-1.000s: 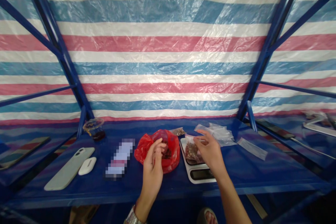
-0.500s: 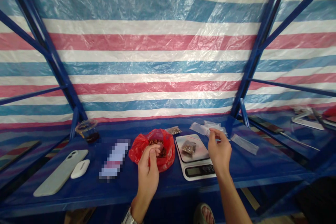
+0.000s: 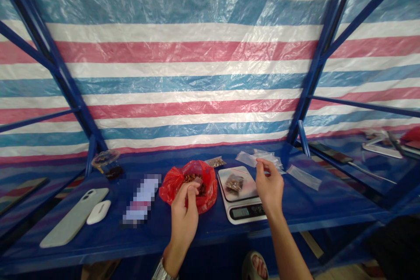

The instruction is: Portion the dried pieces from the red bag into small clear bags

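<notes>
The left hand [image 3: 183, 214] pinches together at a crinkled red plastic bag [image 3: 210, 190] of brown pieces [image 3: 192, 178]; the right hand [image 3: 269, 188], fingertips together, hovers above a white digital kitchen scale [image 3: 246, 176].

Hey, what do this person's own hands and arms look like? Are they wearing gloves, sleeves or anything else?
The left hand and right hand are bare, with no gloves, and the right forearm shows no sleeve. A silvery metal band sits on the left wrist; it could be a watch or a bracelet, I can't tell which.
</notes>
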Demonstrator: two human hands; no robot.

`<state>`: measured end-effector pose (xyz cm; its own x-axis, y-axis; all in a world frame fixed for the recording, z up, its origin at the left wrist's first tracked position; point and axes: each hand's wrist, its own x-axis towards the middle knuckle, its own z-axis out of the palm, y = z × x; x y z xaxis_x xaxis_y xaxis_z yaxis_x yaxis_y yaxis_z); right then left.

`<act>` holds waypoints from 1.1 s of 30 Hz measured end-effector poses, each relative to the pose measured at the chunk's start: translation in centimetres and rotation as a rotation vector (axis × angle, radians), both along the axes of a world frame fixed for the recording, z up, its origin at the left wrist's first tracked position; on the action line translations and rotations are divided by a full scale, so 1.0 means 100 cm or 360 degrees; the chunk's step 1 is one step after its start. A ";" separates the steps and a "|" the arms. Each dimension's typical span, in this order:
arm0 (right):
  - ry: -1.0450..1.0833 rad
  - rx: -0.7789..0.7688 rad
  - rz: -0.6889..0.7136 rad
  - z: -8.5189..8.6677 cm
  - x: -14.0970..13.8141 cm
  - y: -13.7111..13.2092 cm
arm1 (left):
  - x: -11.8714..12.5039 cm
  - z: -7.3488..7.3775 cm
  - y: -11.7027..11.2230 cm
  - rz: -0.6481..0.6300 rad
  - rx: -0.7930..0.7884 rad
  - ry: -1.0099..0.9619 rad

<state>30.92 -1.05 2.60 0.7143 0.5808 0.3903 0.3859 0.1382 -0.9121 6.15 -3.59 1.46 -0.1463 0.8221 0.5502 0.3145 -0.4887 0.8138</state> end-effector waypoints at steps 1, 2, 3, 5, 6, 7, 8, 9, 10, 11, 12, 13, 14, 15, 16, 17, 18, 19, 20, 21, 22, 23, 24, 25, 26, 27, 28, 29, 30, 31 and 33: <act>0.0002 0.0006 0.0006 -0.001 0.000 0.000 | -0.001 0.000 -0.001 0.0019 0.0009 0.0043; 0.0005 0.0016 0.0010 -0.001 0.000 0.000 | -0.002 0.000 -0.001 0.0041 0.0008 0.0094; 0.0008 0.0025 0.0013 -0.002 0.001 0.001 | -0.003 0.000 -0.002 0.0053 -0.0007 0.0157; 0.0019 0.0026 0.0021 -0.002 0.001 0.001 | -0.003 0.000 -0.005 0.0050 -0.0077 0.0316; 0.0025 0.0021 0.0022 -0.002 0.001 0.001 | -0.003 0.000 -0.006 0.0040 -0.0114 0.0399; 0.0028 0.0012 0.0022 -0.002 0.001 0.001 | -0.002 0.001 -0.007 0.0026 -0.0143 0.0474; 0.0029 0.0002 0.0018 -0.003 0.001 0.002 | -0.001 0.001 -0.008 0.0006 -0.0159 0.0531; 0.0028 -0.0004 0.0012 -0.003 0.001 0.002 | 0.000 0.001 -0.008 -0.0018 -0.0165 0.0562; 0.0028 -0.0006 0.0008 -0.003 0.000 0.002 | 0.002 0.001 -0.008 -0.0047 -0.0165 0.0567; 0.0030 -0.0006 0.0007 -0.003 0.000 0.002 | 0.004 0.001 -0.008 -0.0084 -0.0166 0.0552; 0.0033 -0.0009 0.0010 -0.004 0.000 0.002 | 0.005 0.001 -0.008 -0.0125 -0.0172 0.0522; 0.0039 -0.0014 0.0012 -0.004 0.000 0.002 | 0.007 0.001 -0.008 -0.0166 -0.0182 0.0484; 0.0043 -0.0020 0.0015 -0.004 0.000 0.002 | 0.008 0.000 -0.007 -0.0205 -0.0190 0.0446; 0.0041 -0.0026 0.0020 -0.004 -0.001 0.002 | 0.009 0.000 -0.007 -0.0239 -0.0194 0.0413; 0.0036 -0.0031 0.0022 -0.003 -0.001 0.002 | 0.009 0.000 -0.007 -0.0269 -0.0193 0.0391; 0.0028 -0.0035 0.0024 -0.003 -0.001 0.001 | 0.010 0.000 -0.007 -0.0294 -0.0189 0.0378; 0.0018 -0.0038 0.0026 -0.003 -0.001 0.001 | 0.010 0.000 -0.008 -0.0310 -0.0182 0.0373; 0.0011 -0.0041 0.0029 -0.003 -0.001 0.001 | 0.010 0.000 -0.009 -0.0318 -0.0169 0.0375; 0.0010 -0.0046 0.0030 -0.002 -0.001 0.001 | 0.010 0.000 -0.009 -0.0325 -0.0153 0.0381; 0.0011 -0.0052 0.0031 -0.002 -0.001 0.001 | 0.010 0.000 -0.010 -0.0333 -0.0135 0.0391; 0.0010 -0.0058 0.0033 -0.002 -0.001 0.001 | 0.009 0.001 -0.011 -0.0344 -0.0112 0.0406; 0.0007 -0.0063 0.0039 -0.002 -0.001 0.001 | 0.009 0.001 -0.012 -0.0357 -0.0088 0.0422; 0.0000 -0.0067 0.0044 -0.003 -0.001 0.001 | 0.008 0.001 -0.012 -0.0372 -0.0063 0.0439; -0.0012 -0.0068 0.0050 -0.003 -0.001 0.001 | 0.008 0.001 -0.013 -0.0388 -0.0042 0.0453; -0.0027 -0.0066 0.0054 -0.003 -0.001 0.001 | 0.007 0.000 -0.013 -0.0399 -0.0023 0.0462; -0.0040 -0.0063 0.0055 -0.003 -0.001 0.001 | 0.007 0.000 -0.013 -0.0406 -0.0006 0.0467; -0.0048 -0.0062 0.0055 -0.003 0.000 0.001 | 0.006 0.000 -0.013 -0.0411 0.0008 0.0470; -0.0054 -0.0062 0.0054 -0.003 0.000 0.001 | 0.006 0.000 -0.013 -0.0413 0.0022 0.0473; -0.0058 -0.0065 0.0054 -0.003 0.000 0.001 | 0.006 0.000 -0.013 -0.0413 0.0036 0.0477; -0.0058 -0.0072 0.0055 -0.003 0.000 0.001 | 0.005 0.000 -0.013 -0.0411 0.0049 0.0481; -0.0053 -0.0088 0.0062 -0.002 0.000 0.001 | 0.005 0.000 -0.013 -0.0404 0.0070 0.0492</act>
<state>30.93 -0.94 2.38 0.6778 0.6293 0.3802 0.4117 0.1036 -0.9054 6.70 -4.90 1.47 0.2362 0.7856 0.5718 0.4059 -0.6144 0.6765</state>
